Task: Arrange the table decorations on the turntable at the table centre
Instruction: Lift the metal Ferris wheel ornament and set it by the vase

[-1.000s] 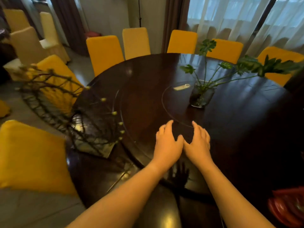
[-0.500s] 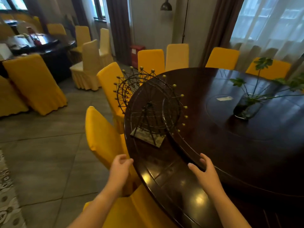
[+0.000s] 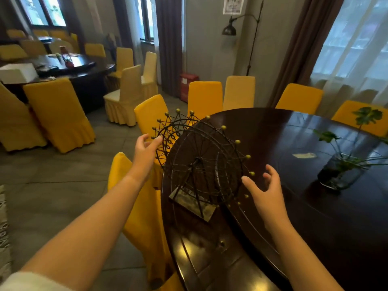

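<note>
Both hands risen since earlier: left hand (image 3: 144, 151) and right hand (image 3: 266, 192) spread wide, empty, flanking wire Ferris wheel (image 3: 199, 162). Wheel upright at table (image 3: 210, 259) edge, outside turntable (image 3: 315, 238) rim.

The picture's right edge is cutting off the long green leaf stems of the clear glass vase (image 3: 338, 175); the bottom edge is slicing away the near rim of the dark round wooden table (image 3: 210, 259); my left hand (image 3: 144, 152) is hiding part of the black wire Ferris wheel ornament (image 3: 201, 162); I am not making out whether my fingertips (image 3: 158, 138) are touching its rim; the pale slip (image 3: 304, 155) is staying too small to identify.
</note>
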